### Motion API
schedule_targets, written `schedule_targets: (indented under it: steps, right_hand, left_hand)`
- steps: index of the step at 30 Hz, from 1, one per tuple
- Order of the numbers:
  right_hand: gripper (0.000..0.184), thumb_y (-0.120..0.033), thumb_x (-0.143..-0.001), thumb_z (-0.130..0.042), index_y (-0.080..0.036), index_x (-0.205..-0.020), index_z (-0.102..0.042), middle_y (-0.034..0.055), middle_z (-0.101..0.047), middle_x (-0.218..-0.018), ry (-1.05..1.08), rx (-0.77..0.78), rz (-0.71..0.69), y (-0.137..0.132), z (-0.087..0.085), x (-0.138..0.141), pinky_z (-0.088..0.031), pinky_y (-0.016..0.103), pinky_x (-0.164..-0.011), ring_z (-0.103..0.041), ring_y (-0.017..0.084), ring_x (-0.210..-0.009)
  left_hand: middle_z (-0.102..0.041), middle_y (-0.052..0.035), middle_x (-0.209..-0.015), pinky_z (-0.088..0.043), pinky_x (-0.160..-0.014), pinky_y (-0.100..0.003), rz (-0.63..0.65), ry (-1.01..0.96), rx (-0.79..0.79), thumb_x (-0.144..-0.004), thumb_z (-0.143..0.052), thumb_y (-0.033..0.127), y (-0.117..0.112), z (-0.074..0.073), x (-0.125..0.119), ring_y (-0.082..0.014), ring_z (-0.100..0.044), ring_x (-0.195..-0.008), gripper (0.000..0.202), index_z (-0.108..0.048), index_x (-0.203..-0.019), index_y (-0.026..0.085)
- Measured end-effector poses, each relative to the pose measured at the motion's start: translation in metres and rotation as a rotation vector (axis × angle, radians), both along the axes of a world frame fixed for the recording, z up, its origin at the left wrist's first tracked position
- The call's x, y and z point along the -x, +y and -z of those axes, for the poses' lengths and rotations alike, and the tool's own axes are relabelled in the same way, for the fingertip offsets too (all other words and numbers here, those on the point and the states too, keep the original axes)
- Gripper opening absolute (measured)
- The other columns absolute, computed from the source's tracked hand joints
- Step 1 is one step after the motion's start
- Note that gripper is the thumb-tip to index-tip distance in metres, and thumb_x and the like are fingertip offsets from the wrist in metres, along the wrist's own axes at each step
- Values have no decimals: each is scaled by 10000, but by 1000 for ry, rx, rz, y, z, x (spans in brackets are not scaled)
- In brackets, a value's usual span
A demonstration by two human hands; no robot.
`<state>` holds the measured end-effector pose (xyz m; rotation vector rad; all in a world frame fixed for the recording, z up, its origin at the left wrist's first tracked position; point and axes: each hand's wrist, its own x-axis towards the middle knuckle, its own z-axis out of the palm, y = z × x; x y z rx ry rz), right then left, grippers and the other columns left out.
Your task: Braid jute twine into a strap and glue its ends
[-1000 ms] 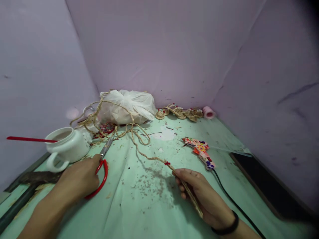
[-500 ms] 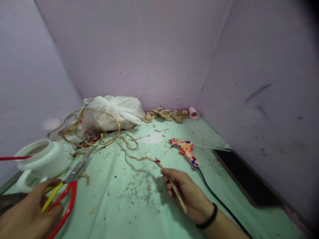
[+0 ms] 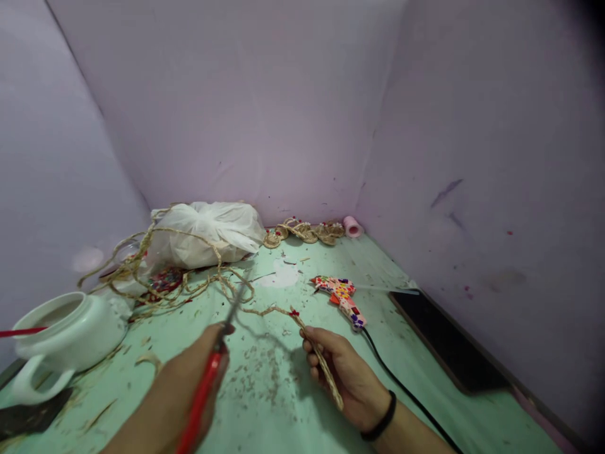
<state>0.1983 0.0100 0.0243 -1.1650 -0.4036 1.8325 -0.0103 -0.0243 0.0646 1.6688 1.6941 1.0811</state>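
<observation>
My left hand (image 3: 182, 391) is closed round the red handles of a pair of scissors (image 3: 215, 359), lifted off the table, with the blades pointing up towards a jute rope (image 3: 265, 310). My right hand (image 3: 340, 372) rests on the green table (image 3: 283, 403) and grips a braided end of that rope, which has a small red bead near my fingers. The rope runs back left into a loose tangle (image 3: 146, 265).
A white ceramic pot (image 3: 70, 331) with a red stick stands at the left. A white plastic bag (image 3: 208, 230) lies at the back, with jute pieces (image 3: 302, 231) and a pink spool (image 3: 350, 226) beside it. A patterned glue gun (image 3: 340, 293) and a black slab (image 3: 447, 340) lie right.
My left hand has picked the scissors up from the table and brought them from the left to the middle, blades near the rope. The view has shifted a little left.
</observation>
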Motion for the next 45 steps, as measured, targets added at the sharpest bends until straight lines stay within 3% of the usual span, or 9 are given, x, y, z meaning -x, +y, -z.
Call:
schedule_targets:
  steps: [3, 6, 10, 14, 20, 24, 29, 39, 45]
  right_hand:
    - [250, -291, -555, -750, -130, -617, -569, -43, -542, -520, -4, -20, 15, 0, 0, 0, -361, 124, -339, -444, 30, -382]
    - [281, -316, -534, -751, -130, -624, -561, -45, -535, -511, -36, -63, -10, -2, 1, 3, -355, 124, -335, -429, 28, -381]
    - [314, -368, -532, -744, -126, -627, -567, -44, -520, -486, -119, -147, -101, -9, 2, 9, -345, 136, -330, -418, 39, -384]
    - [333, -401, -513, -732, -132, -600, -556, -51, -493, -452, -198, -195, -122, -13, -1, 15, -324, 153, -321, -385, 44, -372]
    - [273, -368, -544, -684, -142, -605, -545, -52, -495, -441, -227, -221, -179, -15, 1, 16, -311, 171, -338, -372, 48, -363]
    - [201, -315, -568, -649, -139, -610, -563, -55, -488, -436, -323, -274, -201, -15, 6, 14, -324, 179, -360, -400, 58, -375]
    - [202, -332, -614, -640, -146, -605, -561, -59, -477, -432, -348, -300, -184, -15, 9, 13, -334, 188, -373, -402, 62, -375]
    - [122, -254, -600, -626, -148, -576, -570, -55, -476, -423, -431, -389, -254, -14, 6, 9, -311, 200, -405, -399, 68, -390]
    - [187, -230, -593, -659, -133, -750, -628, -1, -589, -615, -450, -489, -247, -15, 1, 8, -360, 214, -485, -463, 93, -515]
  left_hand:
    - [-664, -47, -796, -472, -621, -272, 109, 7, 15, -732, -558, 354, 10, 7, -27, -224, -605, -709, 210, -638, -892, 245]
    - [-624, -13, -720, -447, -588, -236, 178, -5, 34, -731, -582, 322, 19, 15, -37, -180, -569, -644, 199, -604, -906, 230]
    - [-555, 32, -603, -356, -398, -184, 124, -366, 173, -727, -597, 409, 31, 19, -43, -102, -452, -445, 283, -490, -897, 210]
    - [-567, 31, -554, -348, -343, -166, 78, -701, 373, -626, -696, 392, 35, 23, -49, -91, -456, -396, 447, -439, -928, 185]
    - [-612, 25, -654, -405, -420, -140, 35, -980, 290, -547, -778, 238, 31, 35, -53, -66, -509, -476, 551, -425, -966, 182]
    - [-631, -5, -754, -440, -459, -176, 101, -952, 228, -619, -750, 266, 28, 39, -53, -76, -527, -505, 520, -407, -1004, 192]
    - [-561, 38, -705, -451, -509, -191, 170, -826, 90, -701, -688, 216, 25, 39, -51, -91, -525, -577, 383, -437, -989, 205]
    - [-546, 38, -667, -403, -436, -187, 126, -790, 119, -687, -668, 220, 21, 36, -52, -90, -491, -512, 344, -425, -929, 205]
    - [-564, 31, -691, -433, -515, -203, 174, -766, 99, -708, -663, 223, 20, 45, -53, -106, -528, -583, 330, -413, -924, 211]
